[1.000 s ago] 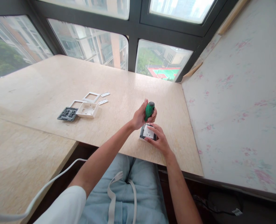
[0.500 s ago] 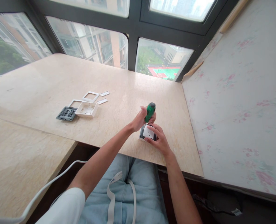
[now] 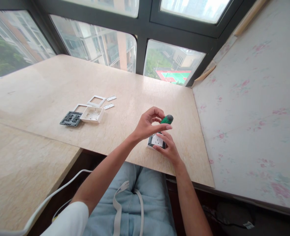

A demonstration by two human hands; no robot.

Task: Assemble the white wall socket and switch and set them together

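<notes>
A white wall socket (image 3: 157,141) with a dark frame lies near the front edge of the beige stone sill (image 3: 125,98). My right hand (image 3: 168,149) grips the socket from the near side, fingers curled over it. A green-handled screwdriver (image 3: 166,120) leans to the right above the socket. My left hand (image 3: 147,124) pinches the screwdriver's handle with its fingertips. The screwdriver's shaft and tip are hidden behind my fingers.
Further left on the sill lie a dark grey switch module (image 3: 70,118), a white back box (image 3: 93,114), two white frames (image 3: 96,100) and two small white strips (image 3: 110,102). A flowered wall (image 3: 253,108) rises at the right. A white cable (image 3: 56,193) hangs below the sill.
The screwdriver has tipped from nearly upright to leaning right. My left hand has loosened from a full wrap to a fingertip pinch. My right hand stays on the socket.
</notes>
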